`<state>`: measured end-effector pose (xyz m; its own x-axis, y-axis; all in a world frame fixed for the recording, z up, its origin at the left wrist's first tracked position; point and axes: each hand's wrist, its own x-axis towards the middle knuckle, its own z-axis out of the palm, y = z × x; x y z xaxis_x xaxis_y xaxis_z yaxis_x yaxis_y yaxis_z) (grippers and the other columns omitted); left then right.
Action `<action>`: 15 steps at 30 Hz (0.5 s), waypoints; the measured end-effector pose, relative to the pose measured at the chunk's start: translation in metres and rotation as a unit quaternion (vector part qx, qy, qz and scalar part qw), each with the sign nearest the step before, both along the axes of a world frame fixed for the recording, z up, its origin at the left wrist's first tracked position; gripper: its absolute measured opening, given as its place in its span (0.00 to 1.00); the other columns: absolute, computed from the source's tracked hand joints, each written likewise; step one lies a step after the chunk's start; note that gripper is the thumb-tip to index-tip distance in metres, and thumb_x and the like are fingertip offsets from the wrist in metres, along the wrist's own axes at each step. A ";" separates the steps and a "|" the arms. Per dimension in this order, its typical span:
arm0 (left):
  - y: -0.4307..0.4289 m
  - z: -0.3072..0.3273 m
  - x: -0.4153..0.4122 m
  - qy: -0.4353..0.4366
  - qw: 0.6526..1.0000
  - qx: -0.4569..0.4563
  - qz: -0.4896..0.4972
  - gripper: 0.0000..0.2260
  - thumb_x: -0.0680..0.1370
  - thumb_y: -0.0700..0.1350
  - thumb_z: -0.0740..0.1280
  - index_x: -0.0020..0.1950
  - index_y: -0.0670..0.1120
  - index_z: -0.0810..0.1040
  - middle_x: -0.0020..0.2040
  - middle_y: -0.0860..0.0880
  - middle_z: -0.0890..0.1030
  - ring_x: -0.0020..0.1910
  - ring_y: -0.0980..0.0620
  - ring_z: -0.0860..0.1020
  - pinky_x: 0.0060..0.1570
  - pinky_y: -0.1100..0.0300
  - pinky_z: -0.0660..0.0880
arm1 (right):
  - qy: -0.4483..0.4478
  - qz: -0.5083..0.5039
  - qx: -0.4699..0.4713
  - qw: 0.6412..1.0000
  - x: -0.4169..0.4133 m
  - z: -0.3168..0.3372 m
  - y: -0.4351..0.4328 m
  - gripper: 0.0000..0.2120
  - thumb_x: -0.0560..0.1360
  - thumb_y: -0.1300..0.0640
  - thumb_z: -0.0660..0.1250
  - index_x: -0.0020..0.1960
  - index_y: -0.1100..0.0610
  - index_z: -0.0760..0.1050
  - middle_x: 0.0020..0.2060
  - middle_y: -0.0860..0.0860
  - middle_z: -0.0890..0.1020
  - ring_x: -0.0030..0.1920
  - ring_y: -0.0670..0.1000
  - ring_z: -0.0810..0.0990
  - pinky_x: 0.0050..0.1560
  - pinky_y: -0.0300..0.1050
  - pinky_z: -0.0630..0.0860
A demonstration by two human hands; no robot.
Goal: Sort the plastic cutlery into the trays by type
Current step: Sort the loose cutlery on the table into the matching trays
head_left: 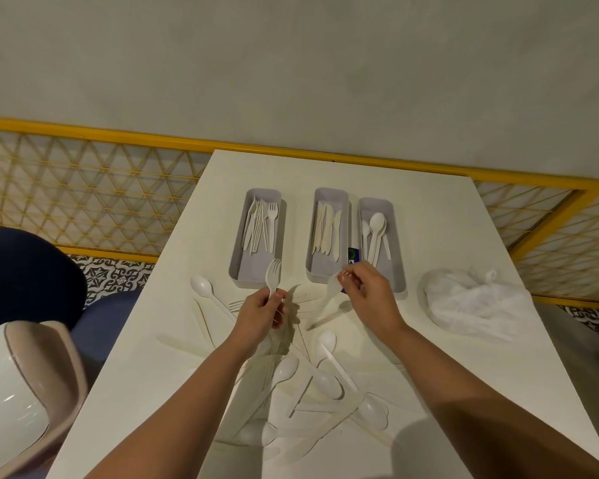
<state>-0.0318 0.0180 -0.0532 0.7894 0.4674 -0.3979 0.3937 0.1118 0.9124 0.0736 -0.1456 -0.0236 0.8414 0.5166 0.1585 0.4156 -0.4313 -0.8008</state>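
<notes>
Fork (273, 275) is in the left hand (258, 314), whose fingers curl round the lower handle. The tines point toward 12 o'clock and show against the near end of the fork tray (253, 267). Its long axis runs from 6 to 12, close to the line of the tray and of the forks already lying inside. The left hand is the nearer one to that tray, so the drop probably needs only a short push forward and a release.

The right hand (367, 292), at 3 o'clock from the left, pinches a thin white piece (333, 288) between thumb and fingertips. It is too blurred to tell whether it is a knife or a spoon. It hangs just in front of the knife tray (322, 267), with the spoon tray (396, 257) beside that at 3 o'clock.

All the cutlery is thin, smooth white plastic and looks light and slippery. The trays are long, narrow, pale grey boxes with rounded corners. A criss-crossed heap (312, 392) of unsorted pieces lies at 6 o'clock on the white table (464, 375). A crumpled clear bag (471, 302) sits at 3 o'clock.
</notes>
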 end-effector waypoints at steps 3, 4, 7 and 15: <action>-0.003 0.009 0.003 -0.002 0.999 -0.035 -0.032 0.14 0.82 0.44 0.55 0.56 0.37 0.76 0.40 0.46 0.80 0.35 0.50 0.78 0.38 0.60 0.76 | -0.037 0.045 0.002 0.998 -0.001 0.019 0.019 0.07 0.78 0.64 0.61 0.47 0.65 0.76 0.40 0.51 0.75 0.38 0.44 0.73 0.42 0.29 0.69; -0.005 0.014 0.003 -0.005 0.998 -0.053 -0.046 0.13 0.83 0.44 0.55 0.56 0.38 0.75 0.41 0.46 0.80 0.36 0.50 0.79 0.39 0.59 0.77 | -0.030 0.058 0.002 0.998 -0.002 0.022 0.026 0.07 0.78 0.63 0.60 0.47 0.66 0.76 0.40 0.54 0.76 0.39 0.47 0.73 0.43 0.36 0.70; -0.011 0.030 0.003 -0.003 0.991 -0.098 -0.088 0.15 0.83 0.46 0.52 0.56 0.39 0.74 0.42 0.45 0.82 0.35 0.49 0.81 0.35 0.61 0.78 | 0.045 0.072 0.026 0.996 -0.007 0.023 0.044 0.08 0.78 0.62 0.61 0.48 0.67 0.76 0.37 0.54 0.76 0.38 0.48 0.73 0.44 0.46 0.73; 0.007 0.028 -0.009 -0.013 0.981 -0.169 -0.095 0.18 0.82 0.54 0.53 0.54 0.42 0.74 0.29 0.50 0.66 0.26 0.54 0.62 0.27 0.63 0.63 | 0.159 0.017 0.013 0.987 -0.011 0.001 0.079 0.08 0.79 0.60 0.61 0.51 0.64 0.76 0.33 0.46 0.72 0.35 0.46 0.71 0.42 0.42 0.70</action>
<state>-0.0409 0.0252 -0.0248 0.8618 0.1550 -0.4831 0.4137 0.3365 0.8460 0.0627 -0.0668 -0.0222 0.8330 0.5448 -0.0970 0.1562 -0.3996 -0.9033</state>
